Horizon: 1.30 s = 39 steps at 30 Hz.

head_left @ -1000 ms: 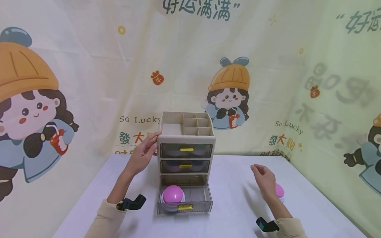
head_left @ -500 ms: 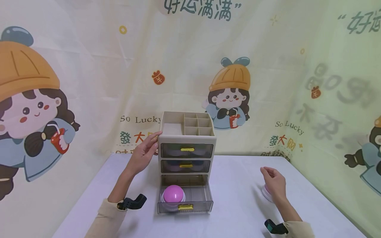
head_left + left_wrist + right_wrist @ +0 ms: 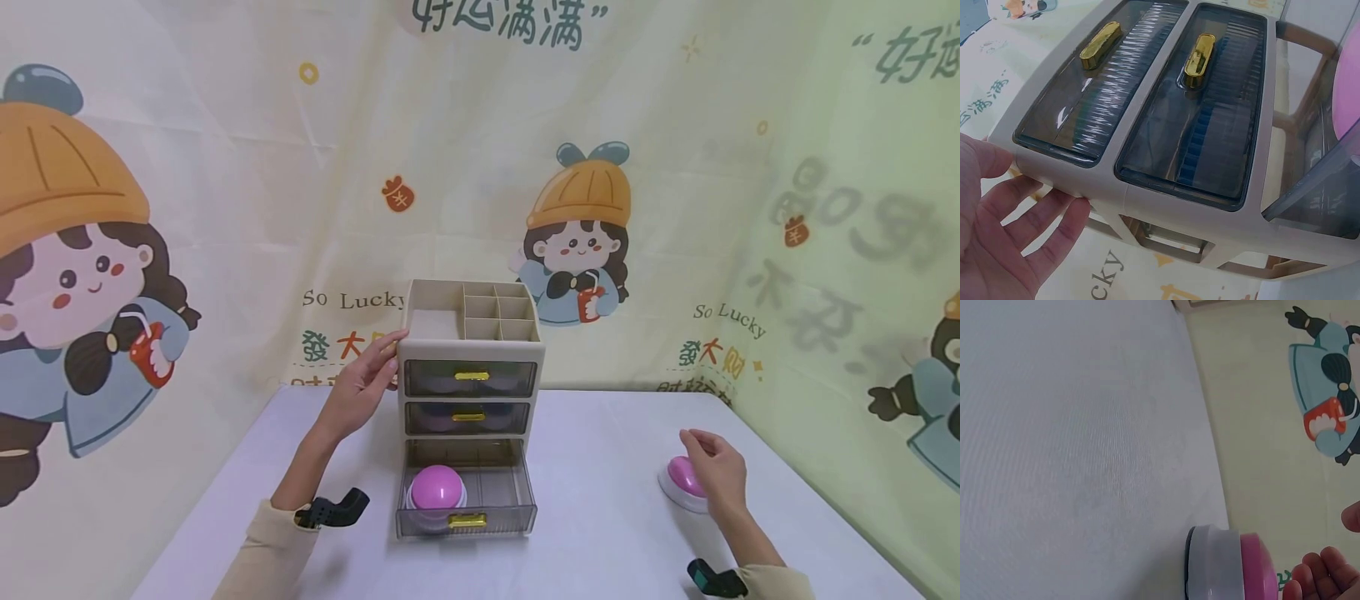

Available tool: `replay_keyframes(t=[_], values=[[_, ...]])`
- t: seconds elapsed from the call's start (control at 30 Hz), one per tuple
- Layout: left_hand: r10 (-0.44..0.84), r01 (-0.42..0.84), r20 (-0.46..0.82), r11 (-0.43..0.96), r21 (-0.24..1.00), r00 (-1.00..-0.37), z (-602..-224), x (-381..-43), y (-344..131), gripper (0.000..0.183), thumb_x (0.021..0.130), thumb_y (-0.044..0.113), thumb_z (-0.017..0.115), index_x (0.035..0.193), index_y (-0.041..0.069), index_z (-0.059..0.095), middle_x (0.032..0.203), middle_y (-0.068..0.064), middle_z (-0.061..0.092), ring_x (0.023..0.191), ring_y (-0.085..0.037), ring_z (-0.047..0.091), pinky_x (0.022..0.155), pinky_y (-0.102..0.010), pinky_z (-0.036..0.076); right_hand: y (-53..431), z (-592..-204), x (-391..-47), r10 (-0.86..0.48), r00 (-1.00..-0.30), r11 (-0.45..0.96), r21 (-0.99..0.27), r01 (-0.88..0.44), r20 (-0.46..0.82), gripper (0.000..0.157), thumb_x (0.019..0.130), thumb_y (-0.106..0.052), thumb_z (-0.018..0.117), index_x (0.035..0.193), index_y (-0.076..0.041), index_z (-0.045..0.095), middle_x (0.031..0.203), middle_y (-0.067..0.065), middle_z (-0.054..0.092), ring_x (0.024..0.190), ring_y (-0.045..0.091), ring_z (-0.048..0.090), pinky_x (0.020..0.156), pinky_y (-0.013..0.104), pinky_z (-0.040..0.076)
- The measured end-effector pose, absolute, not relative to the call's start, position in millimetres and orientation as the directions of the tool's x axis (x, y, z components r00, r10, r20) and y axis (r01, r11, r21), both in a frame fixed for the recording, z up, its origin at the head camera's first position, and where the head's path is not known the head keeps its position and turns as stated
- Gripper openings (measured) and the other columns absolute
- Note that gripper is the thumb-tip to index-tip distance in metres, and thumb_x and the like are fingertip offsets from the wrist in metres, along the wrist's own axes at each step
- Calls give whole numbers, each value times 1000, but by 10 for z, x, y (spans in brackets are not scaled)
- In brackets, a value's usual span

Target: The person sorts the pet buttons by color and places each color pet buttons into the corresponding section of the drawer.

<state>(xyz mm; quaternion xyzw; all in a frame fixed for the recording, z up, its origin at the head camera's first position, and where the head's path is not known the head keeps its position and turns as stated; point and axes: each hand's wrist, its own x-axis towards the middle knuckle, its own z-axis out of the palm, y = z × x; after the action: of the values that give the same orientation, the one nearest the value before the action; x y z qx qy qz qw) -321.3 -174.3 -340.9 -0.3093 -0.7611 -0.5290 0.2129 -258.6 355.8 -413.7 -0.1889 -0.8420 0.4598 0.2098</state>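
My left hand (image 3: 362, 393) rests against the left side of a small beige drawer cabinet (image 3: 468, 352). In the left wrist view its relaxed fingertips (image 3: 1079, 209) touch the side wall, with the thumb at the front corner. The bottom drawer (image 3: 495, 500) is pulled out and holds a push button (image 3: 437, 487) with a pink dome and white base. A second pink push button (image 3: 684, 475) stands on the table at the right. Beside and above it hovers my right hand (image 3: 720, 473), fingers loosely curled and nothing held. The right wrist view shows these fingers (image 3: 1329, 569) apart from the dome.
Two upper smoked drawers (image 3: 468, 379) with gold handles are pushed in. Open compartments (image 3: 498, 312) form the cabinet's top. A white table (image 3: 592, 517) lies under everything, and a printed cloth (image 3: 465, 125) hangs behind and at both sides.
My right hand has moved right and a little toward me, past the table's pink button, which now shows on its left. My left hand, the cabinet and the drawers look unmoved.
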Motion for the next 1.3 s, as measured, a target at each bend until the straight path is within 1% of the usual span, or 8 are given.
replay_keyframes(t=[0.3, 0.4, 0.53, 0.63, 0.73, 0.93, 1.07, 1.3], values=[[239, 688, 645, 270, 674, -726, -3398, -3202, -1738, 46, 108, 14, 51, 154, 22, 47, 148, -12, 57, 112, -29, 68, 81, -33, 60, 3708, -4182, -2533, 481, -863, 536, -831, 148, 156, 67, 102, -48, 57, 143, 5, 50, 140, 30, 54, 127, 37, 50, 81, 18, 40], [245, 690, 645, 263, 674, -724, -3406, -3248, -1752, 47, 108, 14, 50, 154, 22, 47, 149, -11, 56, 115, -29, 68, 82, -36, 60, 3746, -4232, -2545, 424, -891, 567, -815, 122, 162, 74, 98, -48, 65, 147, 4, 45, 144, 29, 51, 131, 38, 47, 92, 27, 43], [254, 693, 645, 251, 676, -721, -3414, -3296, -1771, 47, 108, 14, 50, 154, 25, 47, 150, -11, 55, 116, -29, 67, 83, -39, 61, 3796, -4296, -2572, 340, -931, 576, -812, 95, 132, 86, 95, -48, 71, 152, 5, 35, 151, 30, 42, 139, 43, 38, 109, 52, 37], [257, 692, 643, 246, 678, -721, -3413, -3322, -1785, 47, 108, 14, 50, 154, 26, 47, 150, -11, 55, 116, -29, 67, 83, -43, 60, 3821, -4328, -2590, 297, -950, 580, -809, 98, 98, 91, 94, -46, 72, 154, 6, 29, 155, 31, 37, 142, 44, 34, 115, 57, 32], [259, 693, 643, 243, 679, -721, -3411, -3353, -1800, 47, 108, 14, 50, 154, 24, 47, 150, -10, 55, 115, -28, 67, 84, -47, 60, 3835, -4361, -2622, 255, -964, 613, -784, 101, 75, 93, 93, -44, 73, 154, 8, 26, 155, 33, 35, 141, 46, 35, 115, 58, 33], [262, 693, 642, 242, 680, -721, -3418, -3384, -1819, 47, 108, 13, 50, 154, 25, 47, 151, -10, 55, 117, -28, 67, 84, -40, 60, 3858, -4445, -2694, 193, -980, 682, -726, 94, 54, 96, 89, -39, 80, 152, 11, 27, 150, 38, 36, 132, 51, 43, 110, 61, 40], [264, 697, 645, 232, 679, -717, -3422, -3391, -1820, 47, 108, 13, 50, 154, 25, 47, 150, -10, 55, 117, -28, 67, 83, -37, 60, 3846, -4472, -2699, 193, -980, 709, -698, 99, 57, 94, 87, -36, 82, 150, 11, 30, 148, 41, 37, 130, 54, 44, 106, 64, 42], [269, 701, 649, 222, 678, -712, -3420, -3388, -1826, 47, 108, 12, 50, 154, 24, 47, 149, -11, 56, 114, -28, 67, 83, -40, 60, 3812, -4445, -2672, 222, -973, 704, -702, 113, 66, 91, 88, -36, 81, 150, 10, 33, 147, 41, 37, 129, 54, 45, 104, 64, 44]])
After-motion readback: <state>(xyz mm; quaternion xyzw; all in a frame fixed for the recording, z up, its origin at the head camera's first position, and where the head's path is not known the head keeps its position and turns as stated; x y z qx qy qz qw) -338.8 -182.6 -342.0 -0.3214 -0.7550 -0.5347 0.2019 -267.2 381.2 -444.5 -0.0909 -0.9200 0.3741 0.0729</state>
